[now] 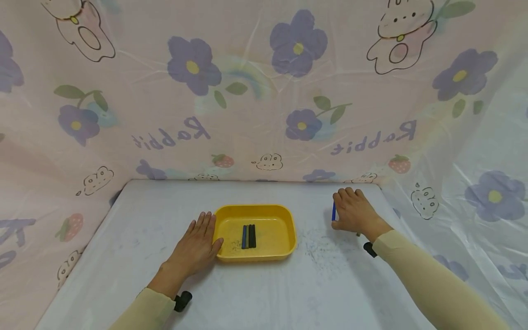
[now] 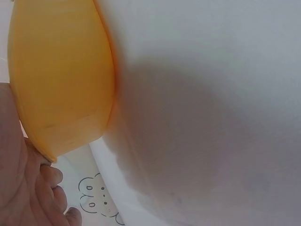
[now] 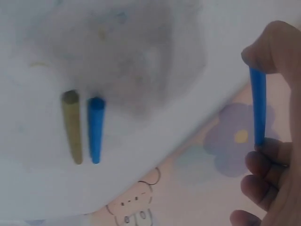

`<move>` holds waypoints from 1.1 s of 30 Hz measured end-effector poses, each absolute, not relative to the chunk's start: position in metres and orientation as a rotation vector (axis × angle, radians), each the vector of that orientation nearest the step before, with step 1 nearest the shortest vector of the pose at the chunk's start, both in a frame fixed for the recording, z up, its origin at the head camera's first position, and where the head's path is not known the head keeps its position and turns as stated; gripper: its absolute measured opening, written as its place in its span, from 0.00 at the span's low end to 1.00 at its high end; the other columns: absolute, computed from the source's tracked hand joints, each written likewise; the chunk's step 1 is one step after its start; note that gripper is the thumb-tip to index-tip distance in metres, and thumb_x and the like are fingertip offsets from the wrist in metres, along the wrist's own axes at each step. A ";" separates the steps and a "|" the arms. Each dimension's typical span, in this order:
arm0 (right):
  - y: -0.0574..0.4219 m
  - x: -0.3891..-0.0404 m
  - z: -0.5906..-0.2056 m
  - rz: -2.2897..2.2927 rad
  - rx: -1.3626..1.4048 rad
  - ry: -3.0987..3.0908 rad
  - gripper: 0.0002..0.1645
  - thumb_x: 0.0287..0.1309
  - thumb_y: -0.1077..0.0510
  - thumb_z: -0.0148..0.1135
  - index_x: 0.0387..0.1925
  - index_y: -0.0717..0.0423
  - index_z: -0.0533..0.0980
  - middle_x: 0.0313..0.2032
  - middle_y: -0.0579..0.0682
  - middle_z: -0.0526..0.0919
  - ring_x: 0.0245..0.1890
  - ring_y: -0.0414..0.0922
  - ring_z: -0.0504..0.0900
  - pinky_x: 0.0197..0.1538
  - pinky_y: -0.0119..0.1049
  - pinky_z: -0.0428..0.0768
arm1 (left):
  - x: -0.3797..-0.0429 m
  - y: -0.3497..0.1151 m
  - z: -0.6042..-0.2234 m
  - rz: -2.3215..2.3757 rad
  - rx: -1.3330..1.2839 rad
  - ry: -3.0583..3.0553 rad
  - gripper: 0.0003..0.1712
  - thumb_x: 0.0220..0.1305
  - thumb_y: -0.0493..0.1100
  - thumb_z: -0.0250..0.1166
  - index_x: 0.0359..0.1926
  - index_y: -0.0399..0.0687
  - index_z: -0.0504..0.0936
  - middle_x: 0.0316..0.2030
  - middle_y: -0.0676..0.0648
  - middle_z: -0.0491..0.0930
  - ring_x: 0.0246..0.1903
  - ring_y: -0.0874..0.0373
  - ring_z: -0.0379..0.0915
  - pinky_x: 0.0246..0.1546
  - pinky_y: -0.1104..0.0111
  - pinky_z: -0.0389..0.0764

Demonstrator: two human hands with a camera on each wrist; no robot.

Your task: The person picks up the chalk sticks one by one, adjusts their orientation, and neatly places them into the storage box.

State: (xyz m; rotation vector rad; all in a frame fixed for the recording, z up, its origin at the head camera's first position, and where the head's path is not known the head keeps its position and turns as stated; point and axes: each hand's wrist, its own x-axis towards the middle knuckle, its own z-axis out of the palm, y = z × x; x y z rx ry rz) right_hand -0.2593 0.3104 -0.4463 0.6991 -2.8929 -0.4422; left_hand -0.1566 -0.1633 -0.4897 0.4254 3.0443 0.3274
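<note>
My left hand (image 1: 195,247) lies at the left end of a yellow tray (image 1: 255,258), fingers straight, with the thumb over its rim. In the left wrist view, the hand's fingers (image 2: 51,181) show just past the rim's corner. Several dark and blue crayons (image 1: 249,236) lie side by side inside the tray. To the right, my right hand (image 1: 354,213) pinches a blue crayon (image 3: 258,106) lengthwise between thumb and fingertips, above the table. Beneath that hand, an olive-yellow crayon (image 3: 73,127) and another blue crayon (image 3: 96,131) lie apart on the table.
The white table (image 1: 321,293) has dark smudges right of the tray. A patterned curtain (image 1: 247,137) with flowers and rabbits hangs behind the table's back edge and along both sides. A small black device (image 1: 183,301) is strapped at the left wrist, another device (image 1: 370,249) at the right.
</note>
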 end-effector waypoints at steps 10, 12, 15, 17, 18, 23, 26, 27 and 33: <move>0.273 -0.253 -0.428 -0.468 0.804 -2.809 0.39 0.46 0.32 0.75 0.40 0.60 0.72 0.38 0.54 0.74 0.40 0.54 0.69 0.43 0.49 0.70 | -0.155 -0.164 -0.489 0.329 0.441 3.052 0.45 0.83 0.58 0.50 0.82 0.29 0.49 0.83 0.31 0.48 0.83 0.35 0.42 0.82 0.42 0.48; 0.265 -0.252 -0.425 -0.471 0.816 -2.801 0.39 0.46 0.31 0.75 0.41 0.59 0.72 0.39 0.54 0.74 0.41 0.54 0.70 0.44 0.49 0.70 | -0.155 -0.164 -0.490 0.324 0.446 3.054 0.45 0.83 0.58 0.50 0.82 0.29 0.49 0.83 0.31 0.48 0.83 0.35 0.42 0.82 0.42 0.48; 0.253 -0.250 -0.420 -0.478 0.835 -2.793 0.39 0.47 0.30 0.73 0.40 0.59 0.71 0.38 0.54 0.73 0.41 0.54 0.70 0.44 0.48 0.68 | -0.155 -0.163 -0.490 0.317 0.453 3.056 0.45 0.83 0.58 0.50 0.82 0.28 0.49 0.82 0.31 0.48 0.83 0.35 0.42 0.82 0.42 0.49; 0.245 -0.249 -0.418 -0.484 0.841 -2.792 0.39 0.48 0.29 0.72 0.40 0.58 0.70 0.38 0.54 0.72 0.40 0.54 0.69 0.43 0.47 0.68 | -0.155 -0.163 -0.490 0.310 0.455 3.057 0.45 0.83 0.58 0.50 0.82 0.28 0.49 0.82 0.31 0.48 0.83 0.35 0.42 0.82 0.43 0.49; 0.242 -0.248 -0.416 -0.478 0.844 -2.792 0.39 0.48 0.29 0.72 0.40 0.58 0.70 0.39 0.54 0.73 0.41 0.54 0.70 0.44 0.47 0.69 | -0.156 -0.163 -0.490 0.307 0.455 3.057 0.45 0.83 0.58 0.50 0.82 0.29 0.49 0.82 0.31 0.48 0.83 0.36 0.42 0.82 0.43 0.49; 0.223 -0.246 -0.409 -0.437 0.853 -2.785 0.39 0.49 0.29 0.71 0.42 0.58 0.72 0.42 0.55 0.76 0.44 0.55 0.71 0.46 0.48 0.72 | -0.157 -0.163 -0.491 0.275 0.462 3.064 0.45 0.83 0.58 0.49 0.82 0.29 0.49 0.83 0.31 0.48 0.83 0.36 0.43 0.83 0.43 0.49; 0.208 -0.244 -0.406 -0.408 0.861 -2.795 0.40 0.50 0.29 0.72 0.44 0.59 0.73 0.42 0.55 0.76 0.46 0.55 0.72 0.48 0.49 0.73 | -0.157 -0.164 -0.491 0.259 0.466 3.066 0.45 0.83 0.58 0.49 0.82 0.29 0.49 0.83 0.31 0.48 0.83 0.36 0.43 0.83 0.43 0.48; 0.202 -0.243 -0.405 -0.404 0.865 -2.798 0.41 0.50 0.29 0.73 0.45 0.59 0.74 0.43 0.55 0.76 0.46 0.55 0.72 0.49 0.49 0.74 | -0.158 -0.164 -0.491 0.257 0.465 3.066 0.45 0.83 0.59 0.49 0.82 0.29 0.49 0.83 0.32 0.48 0.83 0.36 0.43 0.83 0.43 0.48; 0.171 -0.238 -0.408 -0.401 0.937 -2.796 0.40 0.52 0.28 0.70 0.46 0.58 0.74 0.42 0.53 0.75 0.43 0.52 0.70 0.45 0.45 0.68 | -0.158 -0.165 -0.490 0.245 0.463 3.062 0.45 0.83 0.59 0.49 0.82 0.29 0.49 0.83 0.32 0.48 0.83 0.36 0.43 0.83 0.44 0.48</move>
